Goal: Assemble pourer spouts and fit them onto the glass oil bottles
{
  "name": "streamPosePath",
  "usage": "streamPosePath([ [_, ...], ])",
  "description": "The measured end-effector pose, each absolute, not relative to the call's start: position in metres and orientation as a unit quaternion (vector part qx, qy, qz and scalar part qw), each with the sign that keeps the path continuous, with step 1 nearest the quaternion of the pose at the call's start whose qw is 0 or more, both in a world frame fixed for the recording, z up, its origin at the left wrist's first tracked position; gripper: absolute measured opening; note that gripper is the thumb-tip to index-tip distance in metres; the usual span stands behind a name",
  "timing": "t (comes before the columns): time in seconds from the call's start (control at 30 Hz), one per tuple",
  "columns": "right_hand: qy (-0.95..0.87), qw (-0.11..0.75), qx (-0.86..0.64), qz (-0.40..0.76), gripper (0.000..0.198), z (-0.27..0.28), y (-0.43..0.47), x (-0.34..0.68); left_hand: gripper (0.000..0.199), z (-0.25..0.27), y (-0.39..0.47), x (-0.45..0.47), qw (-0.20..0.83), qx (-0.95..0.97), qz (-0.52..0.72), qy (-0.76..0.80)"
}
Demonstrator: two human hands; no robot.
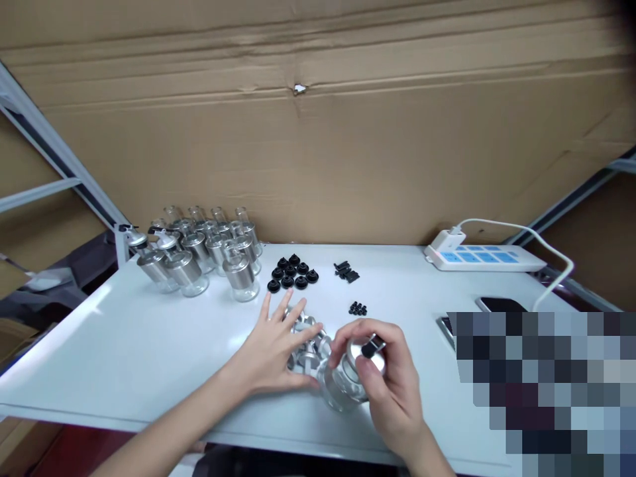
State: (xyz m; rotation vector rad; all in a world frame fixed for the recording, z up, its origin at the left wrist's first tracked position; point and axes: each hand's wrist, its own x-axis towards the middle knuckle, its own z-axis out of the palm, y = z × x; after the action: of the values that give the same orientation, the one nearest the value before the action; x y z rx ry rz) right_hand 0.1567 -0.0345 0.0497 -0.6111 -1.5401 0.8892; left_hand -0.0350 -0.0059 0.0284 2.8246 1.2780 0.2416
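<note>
My right hand (pixel 392 381) grips a small glass bottle with a metal sleeve (pixel 342 384), tilted, low over the white table (pixel 124 344); its fingertips pinch a small black part (pixel 372 347) at the bottle's metal top. My left hand (pixel 273 348) lies with fingers spread on a heap of loose silver metal parts (pixel 305 341) just left of the bottle. Whether it holds one of them I cannot see.
Several finished glass bottles with metal sleeves (pixel 199 255) stand at the back left. Black round caps (pixel 293 271) and two small piles of black pieces (pixel 346 271) (pixel 358 309) lie mid-table. A white power strip (pixel 484 257) with cable lies back right, a phone (pixel 499 304) nearer. A cardboard wall (pixel 318 132) stands behind.
</note>
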Motion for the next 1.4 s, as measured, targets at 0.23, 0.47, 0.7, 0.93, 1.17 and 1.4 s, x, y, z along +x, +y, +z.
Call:
streamPosePath([
  [0.23, -0.647, 0.595, -0.258, 0.4, 0.012, 0.049, -0.03, 0.152, 0.064, 0.022, 0.013, -0.037, 0.02, 0.907, 0.072, 0.414],
  [0.47, -0.643, 0.6, -0.255, 0.401, 0.01, 0.043, -0.018, 0.149, 0.076, 0.024, 0.03, -0.047, 0.023, 0.911, 0.059, 0.408],
  [0.7, -0.643, 0.599, -0.247, 0.409, 0.007, 0.044, -0.022, 0.152, 0.046, 0.032, 0.023, -0.035, 0.014, 0.939, 0.072, 0.335],
  [0.93, -0.647, 0.599, -0.245, 0.404, 0.007, 0.045, -0.023, 0.157, 0.034, 0.028, 0.026, -0.033, 0.024, 0.942, 0.074, 0.326],
  [1.17, -0.645, 0.594, -0.264, 0.402, 0.01, 0.042, -0.023, 0.155, 0.048, 0.034, 0.017, -0.033, 0.157, 0.914, 0.236, 0.291],
  [1.4, -0.663, 0.596, -0.303, 0.337, 0.029, 0.046, -0.022, 0.157, 0.073, 0.03, -0.011, 0.017, 0.549, 0.716, 0.338, 0.268],
])
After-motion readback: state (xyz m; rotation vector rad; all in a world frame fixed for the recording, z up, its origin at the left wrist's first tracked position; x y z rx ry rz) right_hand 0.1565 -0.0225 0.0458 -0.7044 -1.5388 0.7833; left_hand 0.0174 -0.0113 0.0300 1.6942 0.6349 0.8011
